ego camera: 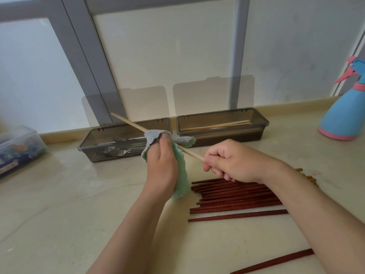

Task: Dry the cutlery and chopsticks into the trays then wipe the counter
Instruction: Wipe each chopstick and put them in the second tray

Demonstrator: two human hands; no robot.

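Observation:
My right hand (233, 160) pinches the near end of a pale wooden chopstick (128, 122) that slants up to the left. My left hand (162, 165) grips a green and grey cloth (180, 171) wrapped around the middle of that chopstick. Behind stand two smoky grey trays with raised lids: the left tray (87, 144) holds metal forks (118, 144), the right tray (262, 120) holds pale chopsticks (223, 125). Several dark red chopsticks (237, 198) lie in a loose pile on the counter under my right wrist. A few pale ones (310, 177) show beyond my right forearm.
A blue and pink spray bottle (343, 113) stands at the back right. A clear plastic box (18, 148) with colourful contents sits at the far left. One dark red chopstick (274, 263) lies apart near the front edge. Frosted window panels rise behind the beige counter (69, 204).

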